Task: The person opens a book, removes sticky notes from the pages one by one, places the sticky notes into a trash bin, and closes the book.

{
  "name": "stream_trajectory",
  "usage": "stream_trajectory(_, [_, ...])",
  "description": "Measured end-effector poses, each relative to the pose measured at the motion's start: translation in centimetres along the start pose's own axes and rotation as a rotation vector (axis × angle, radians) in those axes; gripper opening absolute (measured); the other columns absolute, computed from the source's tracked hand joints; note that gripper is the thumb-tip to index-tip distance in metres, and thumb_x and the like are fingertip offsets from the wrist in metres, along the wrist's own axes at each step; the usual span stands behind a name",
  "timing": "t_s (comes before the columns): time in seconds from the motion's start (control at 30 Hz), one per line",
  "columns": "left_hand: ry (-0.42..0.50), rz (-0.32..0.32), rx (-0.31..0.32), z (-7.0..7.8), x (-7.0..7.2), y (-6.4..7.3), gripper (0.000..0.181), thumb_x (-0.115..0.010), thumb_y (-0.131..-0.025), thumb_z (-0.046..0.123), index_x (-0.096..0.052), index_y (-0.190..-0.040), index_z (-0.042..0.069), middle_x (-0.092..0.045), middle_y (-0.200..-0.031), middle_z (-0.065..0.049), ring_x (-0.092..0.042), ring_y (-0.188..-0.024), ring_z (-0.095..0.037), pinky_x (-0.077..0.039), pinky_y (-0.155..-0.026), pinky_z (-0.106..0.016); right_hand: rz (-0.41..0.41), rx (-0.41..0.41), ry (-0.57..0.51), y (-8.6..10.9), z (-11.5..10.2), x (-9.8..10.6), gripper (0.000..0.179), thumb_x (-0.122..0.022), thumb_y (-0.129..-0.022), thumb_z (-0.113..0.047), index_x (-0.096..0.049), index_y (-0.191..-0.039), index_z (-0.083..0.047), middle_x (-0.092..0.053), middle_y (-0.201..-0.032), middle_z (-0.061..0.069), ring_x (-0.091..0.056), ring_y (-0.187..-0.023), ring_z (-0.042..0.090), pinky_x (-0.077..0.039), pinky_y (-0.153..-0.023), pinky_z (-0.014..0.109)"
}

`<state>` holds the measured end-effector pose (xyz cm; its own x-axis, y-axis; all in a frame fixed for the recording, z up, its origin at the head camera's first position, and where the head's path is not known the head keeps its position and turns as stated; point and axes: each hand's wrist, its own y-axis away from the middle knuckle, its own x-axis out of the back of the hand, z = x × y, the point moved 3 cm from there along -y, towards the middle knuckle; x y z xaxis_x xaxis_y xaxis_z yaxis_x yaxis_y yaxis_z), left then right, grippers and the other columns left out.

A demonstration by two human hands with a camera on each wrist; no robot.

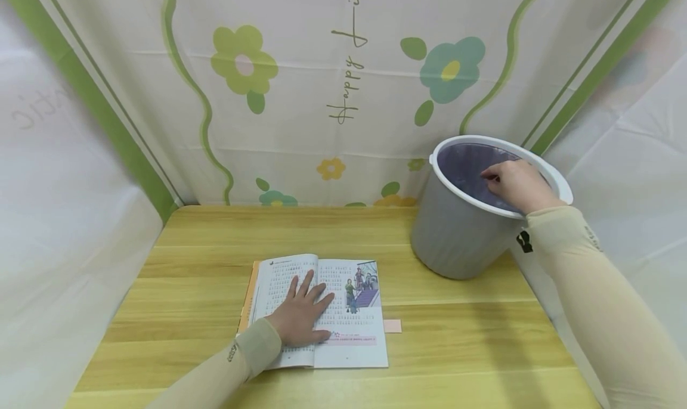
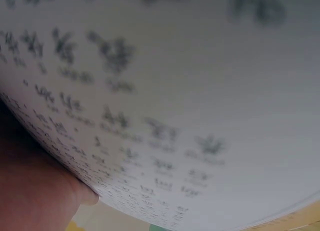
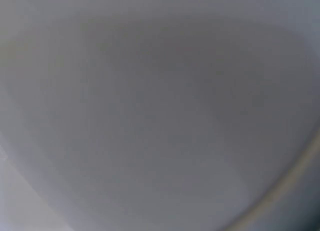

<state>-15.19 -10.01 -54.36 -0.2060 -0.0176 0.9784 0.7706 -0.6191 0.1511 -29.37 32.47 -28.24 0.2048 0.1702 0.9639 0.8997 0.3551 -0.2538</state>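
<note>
An open book (image 1: 351,349) with printed text and a coloured picture lies on the table. My left hand (image 1: 300,313) rests spread across its middle, fingers straight and apart. The left wrist view shows a printed page (image 2: 200,91) close up, with part of the hand at the lower left. My right hand (image 1: 517,182) is over the mouth of a grey bin (image 1: 456,230) with a white rim, fingers bent and pointing inward. I cannot tell whether its fingertips hold anything. A blurred grey surface (image 3: 160,116) fills the right wrist view.
The bin stands at the right back of the wooden table (image 1: 257,230), lined with a dark translucent bag (image 1: 466,166). A pink paper tab (image 1: 392,326) pokes out at the book's right edge. Behind the table hangs a flowered curtain (image 1: 300,117).
</note>
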Motion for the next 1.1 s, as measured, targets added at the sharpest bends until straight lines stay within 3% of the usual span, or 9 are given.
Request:
stream_trajectory(0.17, [-0.023,-0.015,0.009,0.0,-0.1,-0.1,0.084,-0.047,-0.091,0.069,-0.032,-0.157,0.019,-0.024,-0.161,-0.012,0.006,-0.148,-0.043,0.001,-0.114,-0.064,0.049,0.009,-0.012,0.4,-0.3,0.1,0.021,-0.061,-0.086,0.001,-0.073,-0.103,0.006,-0.071,-0.097,0.024,-0.066,-0.085,0.040,-0.050,-0.079,0.053])
stream_trajectory(0.33, [-0.022,-0.012,0.010,-0.1,-0.4,-0.2,0.084,-0.047,-0.091,0.070,-0.032,-0.157,0.020,-0.025,-0.161,-0.012,0.007,-0.148,-0.043,0.001,-0.114,-0.064,0.192,0.031,-0.023,0.9,-1.8,0.8,0.018,-0.062,-0.086,0.001,-0.074,-0.099,0.004,-0.072,-0.090,0.021,-0.063,-0.073,0.032,-0.048,-0.069,0.048])
stream_trajectory(0.4, [-0.022,-0.005,0.007,-0.2,-0.5,-0.2,0.084,-0.047,-0.091,0.070,-0.033,-0.156,0.020,-0.025,-0.161,-0.012,0.007,-0.148,-0.043,0.001,-0.114,-0.065,0.281,0.052,-0.030,1.5,-3.1,1.2,0.017,-0.063,-0.085,0.002,-0.075,-0.097,0.003,-0.072,-0.089,0.021,-0.062,-0.070,0.032,-0.047,-0.066,0.047])
stream_trajectory(0.53, [-0.034,0.022,-0.001,-0.3,-0.8,-0.4,0.084,-0.046,-0.090,0.070,-0.034,-0.156,0.019,-0.026,-0.160,-0.013,0.006,-0.148,-0.043,0.000,-0.114,-0.065,0.459,0.105,-0.065,3.3,-6.5,1.6,0.018,-0.066,-0.083,0.002,-0.076,-0.098,0.001,-0.073,-0.094,0.019,-0.067,-0.080,0.037,-0.050,-0.069,0.051])
stream_trajectory(0.63, [-0.050,0.037,0.003,-0.4,-0.9,-0.5,0.085,-0.046,-0.090,0.071,-0.034,-0.156,0.020,-0.027,-0.160,-0.012,0.005,-0.148,-0.043,0.000,-0.114,-0.066,0.525,0.159,-0.120,4.9,-9.3,0.6,0.020,-0.068,-0.082,0.002,-0.075,-0.101,0.000,-0.073,-0.098,0.017,-0.068,-0.089,0.037,-0.053,-0.075,0.051])
stream_trajectory(0.77, [-0.028,0.034,0.017,-0.3,-0.6,-0.5,0.085,-0.049,-0.089,0.071,-0.035,-0.155,0.020,-0.028,-0.160,-0.012,0.006,-0.148,-0.042,0.002,-0.114,-0.065,0.512,0.191,-0.218,6.9,-12.0,-2.8,0.022,-0.071,-0.081,0.004,-0.075,-0.103,0.000,-0.073,-0.100,0.015,-0.070,-0.089,0.033,-0.055,-0.079,0.046])
stream_trajectory(0.93, [-0.005,0.028,0.015,-0.3,-0.6,-0.6,0.085,-0.049,-0.089,0.070,-0.035,-0.155,0.019,-0.028,-0.160,-0.012,0.007,-0.148,-0.042,0.003,-0.114,-0.065,0.462,0.120,-0.356,9.5,-12.9,-9.5,0.020,-0.075,-0.080,0.008,-0.075,-0.099,0.002,-0.074,-0.094,0.014,-0.071,-0.080,0.027,-0.058,-0.071,0.039])
stream_trajectory(1.1, [-0.011,0.037,0.011,-0.3,-0.6,-0.6,0.085,-0.049,-0.090,0.070,-0.036,-0.155,0.018,-0.028,-0.160,-0.013,0.006,-0.148,-0.043,0.001,-0.114,-0.065,0.252,-0.045,-0.525,11.8,-14.5,-17.0,0.021,-0.072,-0.085,0.005,-0.073,-0.106,0.005,-0.073,-0.097,0.017,-0.071,-0.080,0.025,-0.059,-0.070,0.037])
